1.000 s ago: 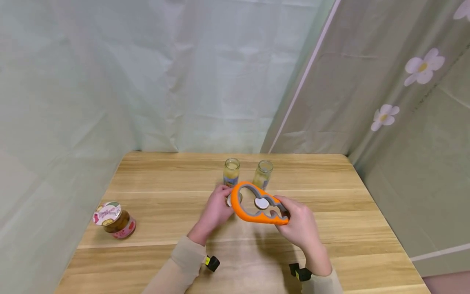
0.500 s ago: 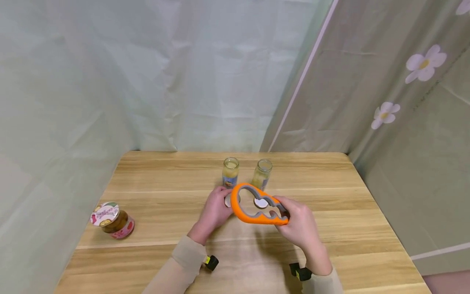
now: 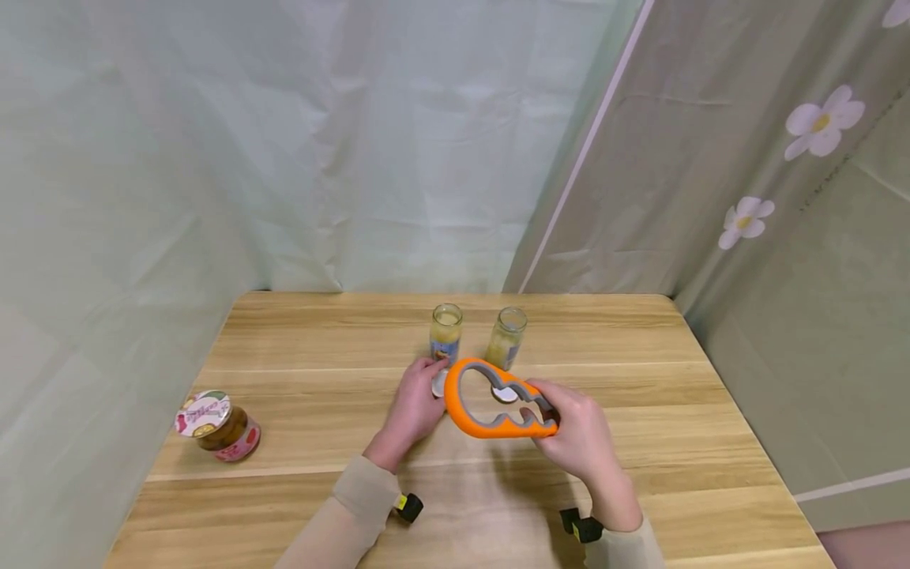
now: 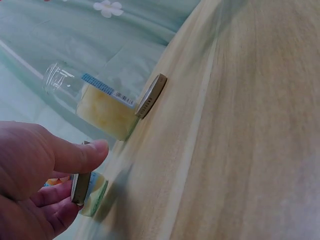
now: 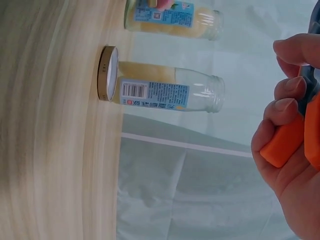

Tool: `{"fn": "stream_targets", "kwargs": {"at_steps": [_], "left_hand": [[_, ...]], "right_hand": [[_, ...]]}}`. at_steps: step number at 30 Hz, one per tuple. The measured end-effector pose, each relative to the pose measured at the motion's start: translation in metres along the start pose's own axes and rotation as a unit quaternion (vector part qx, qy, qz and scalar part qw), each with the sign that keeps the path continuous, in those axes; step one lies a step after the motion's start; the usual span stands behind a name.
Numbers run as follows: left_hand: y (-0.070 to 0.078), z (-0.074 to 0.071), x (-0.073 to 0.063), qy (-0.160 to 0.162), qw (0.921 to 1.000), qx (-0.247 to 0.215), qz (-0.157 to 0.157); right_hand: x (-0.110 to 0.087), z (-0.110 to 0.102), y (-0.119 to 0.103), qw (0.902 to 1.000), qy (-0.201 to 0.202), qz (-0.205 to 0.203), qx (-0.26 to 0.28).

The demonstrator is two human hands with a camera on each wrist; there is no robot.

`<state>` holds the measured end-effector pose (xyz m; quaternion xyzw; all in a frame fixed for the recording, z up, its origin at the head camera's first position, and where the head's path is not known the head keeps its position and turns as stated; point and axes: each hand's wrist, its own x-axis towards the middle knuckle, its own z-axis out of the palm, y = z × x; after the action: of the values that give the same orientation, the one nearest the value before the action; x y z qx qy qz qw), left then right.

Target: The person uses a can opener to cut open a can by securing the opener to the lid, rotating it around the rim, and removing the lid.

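Note:
Between thumb and fingers, my left hand (image 3: 415,403) pinches a metal jar lid (image 4: 80,187), just in front of the left glass jar (image 3: 445,328). My right hand (image 3: 579,427) grips the handle end of an orange and grey jar opener (image 3: 453,403), held above the table. The opener's loop partly covers the view of the second jar lid (image 3: 505,394), which lies with its white inside up at the foot of the right glass jar (image 5: 150,95). Both jars are uncapped, upright, and contain pale yellow pieces.
At the left of the wooden table (image 3: 298,506) stands a brown-filled jar (image 3: 238,435) with a patterned lid (image 3: 204,413). Pale curtains (image 3: 398,158) hang behind the table and along its sides.
My left hand has shifted the lid slightly left, and the lid's tilt has changed a little. The jar opener has dropped slightly in my right hand. The jars stay where they were.

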<state>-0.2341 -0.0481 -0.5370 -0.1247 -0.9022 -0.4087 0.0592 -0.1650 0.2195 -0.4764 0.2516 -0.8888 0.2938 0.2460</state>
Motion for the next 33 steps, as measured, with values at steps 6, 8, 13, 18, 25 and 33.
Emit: {"fn": "stream_targets", "kwargs": {"at_steps": [6, 8, 13, 18, 25, 33], "left_hand": [[-0.0021, 0.003, 0.0001, 0.002, 0.9994, 0.022, 0.027], [-0.0023, 0.0036, -0.0004, -0.008, 0.9992, 0.025, 0.029], [-0.0039, 0.0052, -0.0006, -0.027, 0.9992, 0.019, 0.022], [-0.007, 0.0074, -0.0005, -0.025, 0.9991, 0.022, 0.026], [-0.008, 0.0073, -0.0016, -0.025, 0.9991, 0.022, 0.027], [-0.0098, 0.0072, -0.0015, -0.032, 0.9991, 0.026, 0.006]], "right_hand": [[-0.0009, -0.0006, -0.0013, 1.0, -0.006, 0.001, 0.0], [-0.0007, -0.0004, -0.0016, 1.0, -0.01, 0.0, -0.002], [-0.0006, 0.0001, -0.0015, 0.9999, -0.011, -0.009, -0.007], [-0.0012, -0.0008, -0.0018, 0.9999, -0.014, -0.008, -0.006], [-0.0018, -0.0004, -0.0021, 0.9998, -0.018, -0.007, -0.001], [-0.0021, 0.0004, -0.002, 0.9998, -0.017, -0.012, 0.006]]}}
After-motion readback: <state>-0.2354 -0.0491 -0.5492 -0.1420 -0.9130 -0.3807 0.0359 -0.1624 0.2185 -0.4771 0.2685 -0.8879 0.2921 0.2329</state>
